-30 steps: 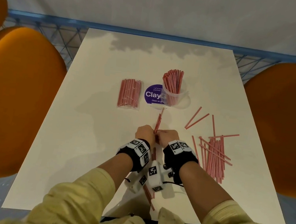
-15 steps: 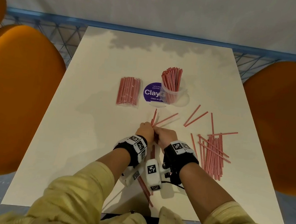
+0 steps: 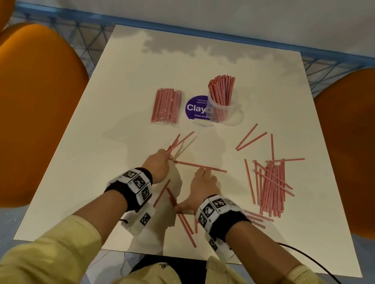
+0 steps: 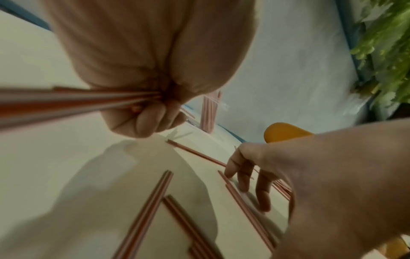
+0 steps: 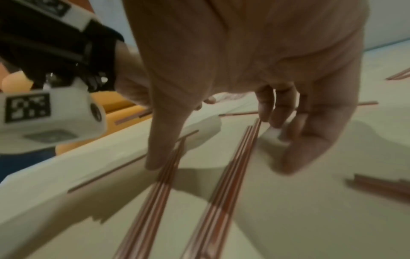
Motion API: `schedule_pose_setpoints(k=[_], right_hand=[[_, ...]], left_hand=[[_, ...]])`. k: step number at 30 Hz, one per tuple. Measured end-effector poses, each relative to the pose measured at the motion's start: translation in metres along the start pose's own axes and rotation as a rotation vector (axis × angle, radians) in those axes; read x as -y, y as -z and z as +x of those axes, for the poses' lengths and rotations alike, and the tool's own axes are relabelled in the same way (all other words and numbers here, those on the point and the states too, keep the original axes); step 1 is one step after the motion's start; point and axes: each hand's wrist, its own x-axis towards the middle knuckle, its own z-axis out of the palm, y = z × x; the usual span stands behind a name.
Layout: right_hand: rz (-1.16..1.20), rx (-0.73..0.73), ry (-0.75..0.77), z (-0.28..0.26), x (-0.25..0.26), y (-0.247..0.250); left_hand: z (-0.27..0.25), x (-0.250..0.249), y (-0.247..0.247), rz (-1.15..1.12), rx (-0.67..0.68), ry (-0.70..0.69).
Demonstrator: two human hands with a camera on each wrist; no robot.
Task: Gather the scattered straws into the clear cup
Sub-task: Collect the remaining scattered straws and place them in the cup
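A white table [image 3: 127, 89] is standing between orange chairs [image 3: 23, 113], a blue rail and pale wall lying beyond. The left hand [image 3: 157, 167] is pinching a small bunch of straws [image 3: 179, 142]. The right hand [image 3: 202, 187] is pressing spread fingers on loose straws [image 3: 185, 220] near the front edge. More are lying in a pile [image 3: 272, 187] at right. The cup [image 3: 220, 108], holding upright straws, is sitting far centre, a packet [image 3: 167, 106] left of it.

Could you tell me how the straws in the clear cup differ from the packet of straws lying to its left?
The straws in the cup stand on end, leaning; the packet of straws lies flat on the table. The cup's straws are loose and fan out at the top; the packet's are wrapped in clear plastic, side by side. Both are red-and-white striped.
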Motion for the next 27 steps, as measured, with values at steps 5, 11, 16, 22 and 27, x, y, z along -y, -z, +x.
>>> schedule_pose_setpoints(k=[5,11,16,22,27], right_hand=[[0.167,-0.167,0.062,0.008,-0.004,0.010],[0.412,-0.303,0.037,0.026,-0.038,0.025],[0.375,-0.492,-0.135,0.024,-0.076,0.033],[0.275,-0.390,-0.525,0.013,-0.101,0.029],[0.245,-0.377,-0.401,0.014,-0.092,0.023]], left_hand=[[-0.011,0.009,-0.003,0.019,0.007,0.081],[-0.029,0.016,-0.015,0.367,0.086,0.140],[-0.035,0.007,-0.037,0.533,0.039,0.005],[-0.023,-0.026,-0.062,0.344,0.025,-0.052],[-0.013,-0.055,-0.077,0.229,0.025,-0.095]])
